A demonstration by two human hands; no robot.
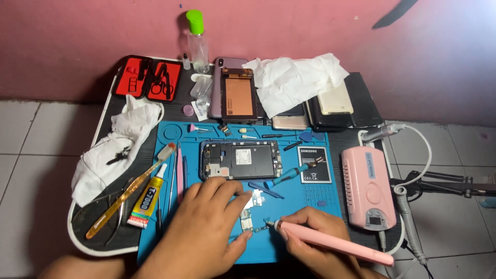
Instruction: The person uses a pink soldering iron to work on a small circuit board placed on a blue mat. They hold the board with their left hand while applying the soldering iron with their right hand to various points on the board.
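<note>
The person works low over a blue repair mat (310, 217) that lies on a dark counter (98, 227) with a white rim. The left hand (206, 222) rests flat on the mat; its thumb and fingers press on a small circuit board (247, 219) and keep it against the mat, so this grip is loosely closed around the board's edge. The right hand (315, 232) has its grip clenched on a pink pen-shaped tool (330, 242), held like a pencil, with the metal tip just at the right side of the board. I cannot tell if the tip touches it.

Just above the hands lies an opened phone (240, 160), back cover off, inner frame showing. To its right a phone battery (314, 164) lies flat, and a blue screwdriver (289, 174) is between them, tilted. A pink control box (368, 187) stands on the right edge of the counter, with a grey coiled cable (408, 222) hanging down.

On the left side, a glue tube (147, 199) with a yellow label and an amber toothbrush (132, 191) lie beside the mat, near a crumpled white cloth (116, 147). At the back are a red tool case (147, 78), a clear bottle with green cap (197, 39), white tissue paper (297, 77) and a few stacked phones (330, 111).
</note>
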